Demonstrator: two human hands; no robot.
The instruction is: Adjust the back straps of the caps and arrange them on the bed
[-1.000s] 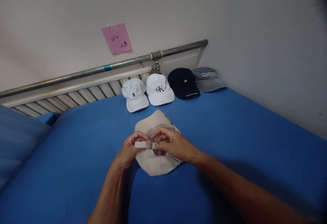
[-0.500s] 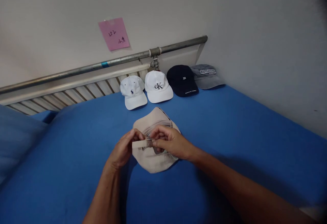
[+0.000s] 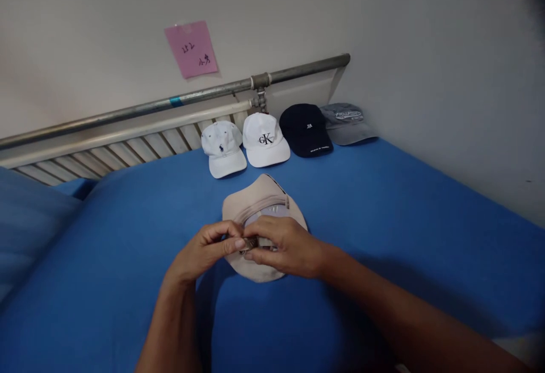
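A beige cap lies on the blue bed sheet in front of me, its back opening facing me. My left hand and my right hand meet at the cap's rear. The fingers of both pinch the cap's back strap and its small metal buckle between them. The strap is mostly hidden under my fingers.
Several other caps sit in a row at the far edge: a white one, a white one with black letters, a dark navy one and a grey one. Behind them run a metal rail and a wall with a pink note. A blue pillow lies left.
The loose strap end that stuck out to the left has been drawn in under my fingers. My hands sit slightly lower on the cap, and the view has tilted a little.
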